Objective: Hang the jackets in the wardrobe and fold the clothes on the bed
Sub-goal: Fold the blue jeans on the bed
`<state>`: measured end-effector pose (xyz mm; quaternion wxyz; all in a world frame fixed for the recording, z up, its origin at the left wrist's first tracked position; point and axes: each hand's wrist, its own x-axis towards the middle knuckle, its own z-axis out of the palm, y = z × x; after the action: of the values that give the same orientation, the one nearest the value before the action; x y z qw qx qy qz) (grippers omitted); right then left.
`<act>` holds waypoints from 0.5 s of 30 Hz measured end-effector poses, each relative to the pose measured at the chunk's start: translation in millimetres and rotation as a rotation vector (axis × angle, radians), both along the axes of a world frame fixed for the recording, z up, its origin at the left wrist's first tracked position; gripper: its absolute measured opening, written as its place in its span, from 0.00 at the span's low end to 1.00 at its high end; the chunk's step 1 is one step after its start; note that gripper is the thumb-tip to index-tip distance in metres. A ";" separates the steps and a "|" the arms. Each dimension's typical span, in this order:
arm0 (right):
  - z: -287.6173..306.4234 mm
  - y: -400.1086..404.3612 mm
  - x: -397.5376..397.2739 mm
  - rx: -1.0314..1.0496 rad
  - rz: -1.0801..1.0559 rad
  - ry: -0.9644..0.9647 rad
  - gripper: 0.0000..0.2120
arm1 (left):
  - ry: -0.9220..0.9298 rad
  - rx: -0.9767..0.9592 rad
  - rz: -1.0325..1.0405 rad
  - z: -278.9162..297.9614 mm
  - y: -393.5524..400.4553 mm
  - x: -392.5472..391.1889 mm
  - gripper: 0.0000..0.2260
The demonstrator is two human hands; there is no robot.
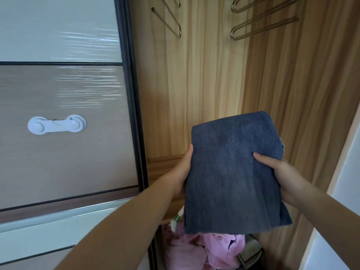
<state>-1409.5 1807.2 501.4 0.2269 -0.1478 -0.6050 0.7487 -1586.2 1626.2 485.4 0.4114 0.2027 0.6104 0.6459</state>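
denim piece (231, 168): folded flat and held up in front of the open wardrobe (194, 84), above the pink stuff at the bottom. Probably kept level like that so the fold isn't lost before it gets set down somewhere inside.

left hand (183, 168): wrapped round the left edge of the fold, thumb seen on the front. Fingers are assumed to be curled behind, but that part is covered by the cloth.

right hand (280, 170): clamped on the right edge, thumb pressed across the top face, fingers tucked underneath. A two-sided hold, so the layers are kept from sliding apart, by the look of it.

pink clothes (206, 248): piled low in the wardrobe, half blocked by the denim, so what they are can't be told.

hangers (259, 20): bare metal ones up top, cut off by the frame edge; nothing is seen hung on them.

sliding door (58, 114): pushed left, white child lock (56, 124) stuck on it.

shelf: a wooden ledge is glimpsed behind the left wrist, mostly hidden.
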 end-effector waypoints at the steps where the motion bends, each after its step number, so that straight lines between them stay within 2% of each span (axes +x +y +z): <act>1: -2.8 11.9 -4.3 -0.011 0.012 -0.020 0.25 | -0.033 0.044 0.002 -3.6 9.6 -4.0 0.41; 4: -18.9 49.6 -23.4 -0.062 0.017 -0.127 0.28 | -0.058 0.127 0.025 -13.7 40.4 -16.3 0.31; 7: -43.7 89.8 -50.1 -0.072 -0.003 -0.219 0.29 | -0.075 0.042 0.058 -25.7 73.3 -29.8 0.17; 12: -70.7 136.6 -99.2 -0.078 0.060 -0.415 0.26 | -0.094 -0.099 0.211 -52.5 116.5 -56.4 0.11; 15: -78.6 155.5 -131.3 -0.102 0.099 -0.495 0.25 | -0.082 -0.116 0.316 -66.4 132.9 -77.6 0.13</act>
<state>-1540.8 1962.7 422.8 0.0272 -0.3081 -0.6102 0.7294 -1663.7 1759.1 419.1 0.3402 0.0534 0.6538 0.6738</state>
